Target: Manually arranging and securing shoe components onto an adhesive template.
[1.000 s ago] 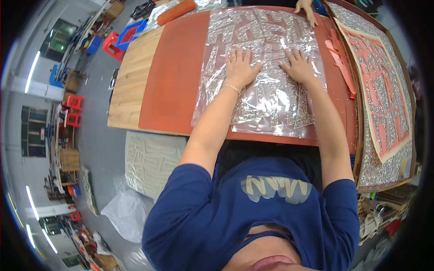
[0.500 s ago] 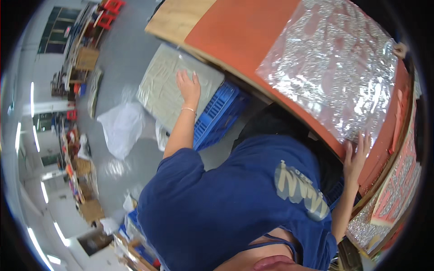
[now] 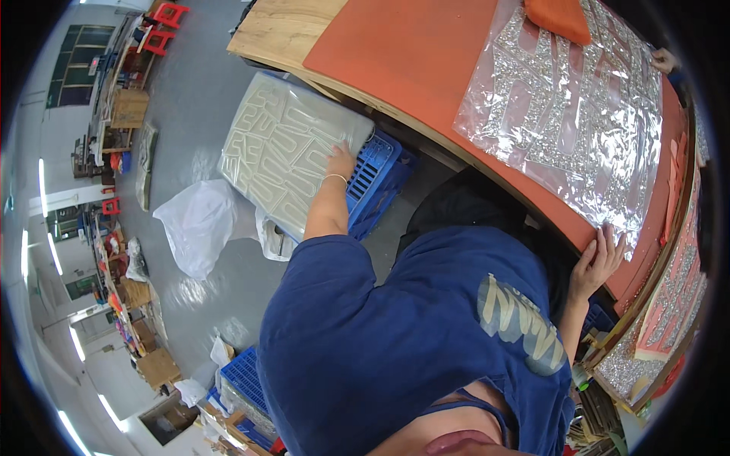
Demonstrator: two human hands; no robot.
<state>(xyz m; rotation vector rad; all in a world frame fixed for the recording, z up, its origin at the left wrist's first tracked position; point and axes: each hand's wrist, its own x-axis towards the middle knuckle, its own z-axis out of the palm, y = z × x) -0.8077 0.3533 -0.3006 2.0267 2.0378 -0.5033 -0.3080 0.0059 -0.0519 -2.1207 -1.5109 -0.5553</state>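
My left hand [image 3: 341, 162] rests at the near right edge of a stack of pale sheets [image 3: 285, 137] with raised or cut long shapes, covered in clear plastic. Its fingers look slightly bent and apart, touching the surface. The stack lies on a blue plastic crate [image 3: 374, 163]. My right hand [image 3: 598, 264] is open, its fingertips on the near corner of a clear plastic sheet [image 3: 563, 129] with silvery glitter and long pinkish shapes. That sheet lies on an orange-red mat [image 3: 395, 49] on the worktable.
An orange pad or cloth [image 3: 559, 19] lies on the sheet's far side. Another person's hand [image 3: 664, 59] is at the far right. White plastic bags [image 3: 199, 228] sit on the floor by the crate. Glittery sheets [image 3: 661, 334] lie at the right; benches and red stools [image 3: 157, 39] stand far left.
My left hand has moved right and nearer, to the stack's edge, and the shapes in the stack show more clearly. My right hand stays by the glittery sheet's corner. An orange pad has come into view.
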